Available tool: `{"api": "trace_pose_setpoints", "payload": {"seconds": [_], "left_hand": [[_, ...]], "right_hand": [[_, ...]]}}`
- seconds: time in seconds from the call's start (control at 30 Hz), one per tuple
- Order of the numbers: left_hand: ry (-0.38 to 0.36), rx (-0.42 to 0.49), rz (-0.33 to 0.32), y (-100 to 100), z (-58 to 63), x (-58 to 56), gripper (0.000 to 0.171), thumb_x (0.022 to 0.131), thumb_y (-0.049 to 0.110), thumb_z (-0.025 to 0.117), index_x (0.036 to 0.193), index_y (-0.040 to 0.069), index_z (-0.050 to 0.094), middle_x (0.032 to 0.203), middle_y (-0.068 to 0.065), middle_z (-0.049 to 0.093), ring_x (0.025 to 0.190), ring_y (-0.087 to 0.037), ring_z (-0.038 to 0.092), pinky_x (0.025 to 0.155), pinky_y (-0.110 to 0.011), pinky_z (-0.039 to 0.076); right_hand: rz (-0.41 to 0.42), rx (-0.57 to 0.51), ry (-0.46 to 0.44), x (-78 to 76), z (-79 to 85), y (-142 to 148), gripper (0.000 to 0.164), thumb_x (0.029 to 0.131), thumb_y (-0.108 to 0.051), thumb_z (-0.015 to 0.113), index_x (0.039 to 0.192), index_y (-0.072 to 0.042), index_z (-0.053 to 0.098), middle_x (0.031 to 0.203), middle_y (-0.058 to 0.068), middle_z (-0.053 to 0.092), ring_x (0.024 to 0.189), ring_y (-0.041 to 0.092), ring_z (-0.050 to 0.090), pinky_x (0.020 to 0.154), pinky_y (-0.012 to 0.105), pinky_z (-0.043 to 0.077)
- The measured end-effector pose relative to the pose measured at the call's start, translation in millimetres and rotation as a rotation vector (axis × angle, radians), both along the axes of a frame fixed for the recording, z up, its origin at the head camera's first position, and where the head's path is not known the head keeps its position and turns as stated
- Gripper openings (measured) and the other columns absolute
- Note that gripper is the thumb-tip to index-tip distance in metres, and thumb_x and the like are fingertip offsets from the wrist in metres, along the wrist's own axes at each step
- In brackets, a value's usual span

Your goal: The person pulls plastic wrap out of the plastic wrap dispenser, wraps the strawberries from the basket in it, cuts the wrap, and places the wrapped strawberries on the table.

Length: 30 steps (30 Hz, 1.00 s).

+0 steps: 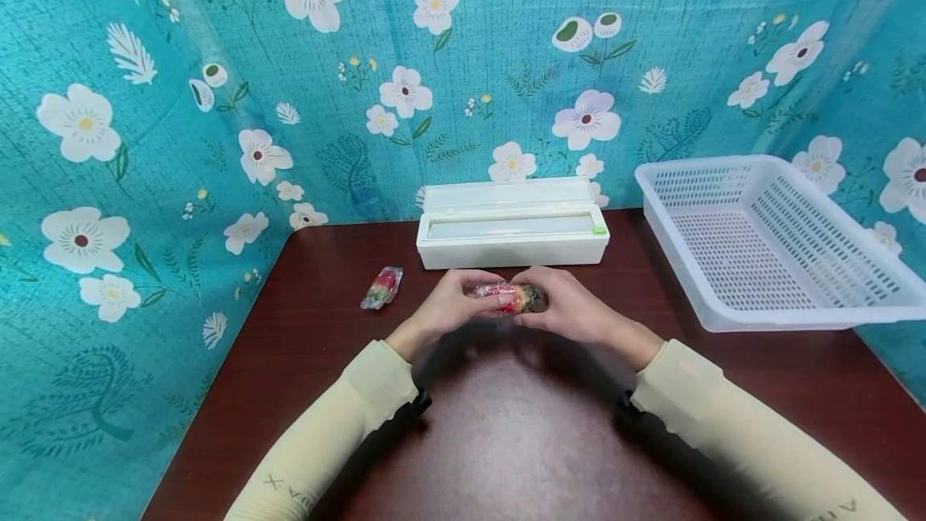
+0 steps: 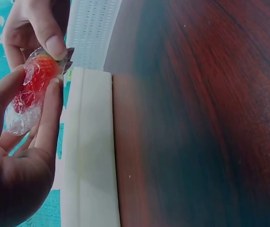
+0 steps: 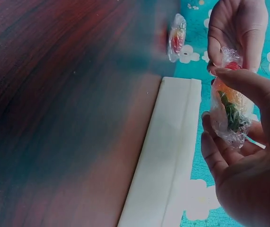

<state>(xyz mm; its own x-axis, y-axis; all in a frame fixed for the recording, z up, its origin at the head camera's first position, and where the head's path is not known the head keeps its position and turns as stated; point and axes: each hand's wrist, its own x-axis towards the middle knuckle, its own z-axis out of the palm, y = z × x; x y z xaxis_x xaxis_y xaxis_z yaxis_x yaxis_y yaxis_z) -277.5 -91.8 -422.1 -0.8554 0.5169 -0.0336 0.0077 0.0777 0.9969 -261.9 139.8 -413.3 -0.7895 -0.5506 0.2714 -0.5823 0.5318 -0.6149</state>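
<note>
A red strawberry (image 1: 512, 297) in crinkled clear plastic film is held between both hands above the table, just in front of a white box. My left hand (image 1: 450, 305) grips its red end, thumb and fingers on opposite sides. At the other end, my right hand (image 1: 579, 310) pinches the film around the green leaves. In the left wrist view, loose film sticks out past the red tip of the strawberry (image 2: 39, 75). The right wrist view shows dark green leaves under the film of the strawberry (image 3: 230, 106).
Another film-wrapped strawberry (image 1: 382, 288) lies on the dark red-brown table (image 1: 311, 352) to the left. The long white cling film dispenser (image 1: 514, 252) stands at the back with its lid raised. A white perforated basket (image 1: 676, 256) sits at the right, against the flowered blue cloth (image 1: 463, 63).
</note>
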Motion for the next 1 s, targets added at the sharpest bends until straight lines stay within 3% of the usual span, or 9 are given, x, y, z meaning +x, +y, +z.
{"api": "trace_pose_setpoints", "payload": {"seconds": [0.17, 0.57, 0.73, 0.87, 1.0], "left_hand": [[0.033, -0.014, -0.019, -1.1, -0.4, -0.1, 0.026, 0.094, 0.002, 0.072, 0.119, -0.007, 0.07, 0.107, -0.018, 0.073, 0.084, -0.017, 0.073, 0.087, -0.059, 0.054], [0.142, -0.191, 0.049, 1.5, -1.2, 1.3, 0.015, 0.09, 0.009, 0.079, 0.101, 0.0, 0.079, 0.091, -0.008, 0.076, 0.07, -0.009, 0.064, 0.079, -0.059, 0.056], [0.146, -0.206, 0.067, 3.0, 0.8, 1.8, 0.016, 0.088, 0.011, 0.081, 0.101, 0.001, 0.08, 0.091, -0.009, 0.076, 0.07, -0.01, 0.062, 0.077, -0.058, 0.056], [0.11, -0.169, 0.062, 4.3, -0.3, 1.9, 0.022, 0.09, 0.016, 0.08, 0.108, 0.002, 0.078, 0.096, -0.01, 0.076, 0.076, -0.018, 0.069, 0.081, -0.055, 0.058], [0.053, -0.119, 0.076, 7.5, -1.6, 2.3, 0.041, 0.096, 0.025, 0.075, 0.128, 0.001, 0.066, 0.106, -0.016, 0.072, 0.094, -0.037, 0.074, 0.088, -0.054, 0.056]], "right_hand": [[0.0, -0.011, 0.031, 0.1, -2.5, -2.4, 0.042, 0.079, -0.01, 0.089, 0.115, -0.009, 0.069, 0.105, 0.0, 0.069, 0.093, 0.015, 0.062, 0.085, 0.038, 0.053], [0.01, -0.005, 0.089, 1.7, -5.0, -4.2, 0.034, 0.079, -0.018, 0.091, 0.107, -0.01, 0.074, 0.098, -0.003, 0.073, 0.086, 0.011, 0.064, 0.079, 0.035, 0.055], [0.01, -0.019, 0.115, 1.1, -6.2, -2.8, 0.033, 0.078, -0.02, 0.092, 0.105, -0.011, 0.075, 0.097, -0.005, 0.074, 0.085, 0.01, 0.066, 0.078, 0.034, 0.055], [-0.014, -0.007, 0.101, 0.3, -5.7, -1.9, 0.036, 0.077, -0.02, 0.092, 0.107, -0.01, 0.075, 0.098, -0.004, 0.074, 0.085, 0.01, 0.065, 0.078, 0.034, 0.056], [-0.082, -0.02, 0.084, 0.4, -7.9, 0.1, 0.037, 0.078, -0.02, 0.091, 0.109, -0.009, 0.074, 0.1, -0.001, 0.073, 0.085, 0.013, 0.064, 0.078, 0.036, 0.055]]}}
